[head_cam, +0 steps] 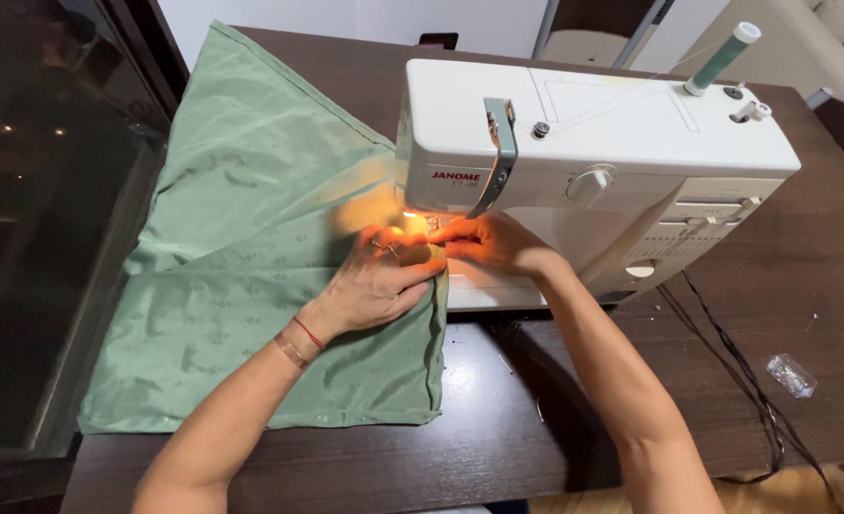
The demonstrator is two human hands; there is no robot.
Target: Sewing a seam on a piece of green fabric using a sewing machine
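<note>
1. Left hand (379,281) lies palm-down on the green fabric (241,286), fingers spread & pressing the cloth flat just left of the needle area. Nothing clenched; the grip is loose, flat on the cloth. Red cord & thin bangle on the wrist.
2. Right hand (484,243) sits under the head of the white sewing machine (593,143), fingertips pinched at the fabric edge right by the lit needle zone. Looks like a light pinch on the cloth edge, but glare from the lamp hides the exact hold.
3. Fabric: spread over the left half of the dark wood surface (793,286), reaching the far-left corner; near hem runs along the front edge. Its folded right edge runs front-to-back, w/ the far end feeding under the needle.
4. Key relation: the seam edge lies between the two hands, long axis pointing away from the person toward the machine. Both hands touch it; fingertips nearly meet at the needle, left hand covering more cloth.
5. Machine stands at the back-right of the surface; green thread spool (722,59) upright on top, thread running left across the top.
6. Dark cable (736,362) trails toward the front-right edge; small clear plastic piece (790,374) lies near the right edge, well apart from both hands.
</note>
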